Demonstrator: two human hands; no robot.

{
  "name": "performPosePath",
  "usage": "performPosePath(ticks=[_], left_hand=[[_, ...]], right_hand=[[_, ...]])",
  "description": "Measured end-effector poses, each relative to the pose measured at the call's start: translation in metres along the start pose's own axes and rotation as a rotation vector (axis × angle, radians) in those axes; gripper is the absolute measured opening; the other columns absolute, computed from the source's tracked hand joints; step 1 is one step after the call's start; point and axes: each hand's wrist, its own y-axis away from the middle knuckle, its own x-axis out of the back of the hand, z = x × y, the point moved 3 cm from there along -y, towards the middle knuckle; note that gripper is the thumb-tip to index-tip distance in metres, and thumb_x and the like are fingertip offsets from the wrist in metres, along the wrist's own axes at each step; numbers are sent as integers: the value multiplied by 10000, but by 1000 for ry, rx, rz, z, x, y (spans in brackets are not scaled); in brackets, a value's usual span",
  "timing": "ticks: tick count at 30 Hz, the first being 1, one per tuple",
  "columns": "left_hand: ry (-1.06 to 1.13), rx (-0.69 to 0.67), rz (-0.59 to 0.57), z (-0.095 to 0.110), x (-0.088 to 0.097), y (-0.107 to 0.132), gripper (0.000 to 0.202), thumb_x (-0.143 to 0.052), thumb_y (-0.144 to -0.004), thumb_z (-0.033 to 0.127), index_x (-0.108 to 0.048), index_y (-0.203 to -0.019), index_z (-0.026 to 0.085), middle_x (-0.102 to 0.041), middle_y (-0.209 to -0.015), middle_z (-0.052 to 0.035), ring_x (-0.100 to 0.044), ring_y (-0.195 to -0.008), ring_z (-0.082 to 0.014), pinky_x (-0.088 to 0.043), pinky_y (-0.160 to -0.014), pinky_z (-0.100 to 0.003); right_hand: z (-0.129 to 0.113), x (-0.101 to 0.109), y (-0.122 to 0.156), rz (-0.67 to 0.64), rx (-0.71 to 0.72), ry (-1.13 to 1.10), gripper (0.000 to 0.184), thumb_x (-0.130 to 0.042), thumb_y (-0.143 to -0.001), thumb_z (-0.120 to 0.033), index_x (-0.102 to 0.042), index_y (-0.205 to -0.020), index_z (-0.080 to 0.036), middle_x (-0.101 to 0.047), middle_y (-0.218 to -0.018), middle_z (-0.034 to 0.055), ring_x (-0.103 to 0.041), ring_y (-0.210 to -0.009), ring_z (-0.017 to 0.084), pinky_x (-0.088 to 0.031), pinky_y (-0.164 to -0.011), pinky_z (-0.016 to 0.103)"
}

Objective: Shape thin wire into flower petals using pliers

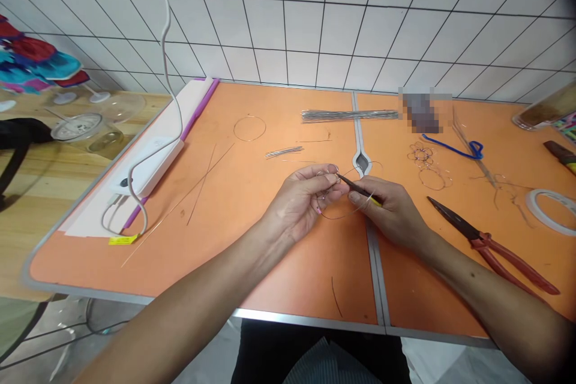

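Above the middle of the orange table, my left hand (306, 192) pinches a thin wire (337, 217) that is bent into loops around its fingertips. A pair of small pliers (348, 182) with dark, pointed jaws and a bit of yellow on the handle is in my right hand (391, 207). Their tip meets the wire at my left fingertips. Most of the handles are hidden inside my right palm. Part of the wire hangs in a curve below both hands.
Red-handled long-nose pliers (483, 241) lie at right, near a white tape roll (537, 216) and a blue bent wire (450, 147). Behind my hands are a long wire bundle (330, 115), short wires (284, 152) and a wire ring (234, 129). A white power strip (150, 171) sits left.
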Motion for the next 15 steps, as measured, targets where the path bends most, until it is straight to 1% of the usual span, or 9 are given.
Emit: performPosePath(ticks=[3, 6, 10, 12, 15], left_hand=[[-20, -10, -6, -1, 1, -1, 118, -711, -921, 2, -773, -897, 99, -794, -759, -90, -791, -663, -124, -605, -637, -134], [-38, -16, 8, -1, 3, -1, 104, -725, -914, 9, -775, -894, 98, -784, -742, -77, -785, -643, -119, -593, -625, -127], [-44, -50, 3, -1, 2, -1, 84, -741, -894, 15, -766, -891, 95, -770, -725, -69, -793, -671, -135, -623, -687, -168], [-57, -80, -10, -1, 2, -1, 69, -771, -869, 31, -764, -896, 95, -765, -717, -61, -788, -666, -141, -622, -684, -186], [-85, -129, -23, -2, 3, -2, 102, -823, -824, 70, -767, -904, 98, -755, -702, -48, -775, -651, -144, -610, -669, -199]], right_hand=[[-1, 1, 0, 5, 13, 27, 314, -638, -1081, -460, -792, -965, -212, -666, -804, 15, -597, -728, 179, -441, -700, 322], [-3, 1, 1, -1, 3, 34, 324, -633, -1084, -461, -785, -942, -213, -656, -789, 15, -587, -715, 178, -432, -686, 322], [-3, 0, 2, 7, -7, 33, 306, -635, -1082, -439, -793, -966, -204, -666, -795, 14, -596, -729, 176, -427, -678, 313], [-3, 0, 3, 12, -13, 38, 306, -637, -1079, -429, -797, -960, -197, -656, -777, 7, -581, -708, 165, -414, -660, 308], [-2, 0, 5, 12, -30, 38, 318, -638, -1078, -437, -803, -962, -192, -642, -754, -2, -558, -684, 154, -394, -637, 303]])
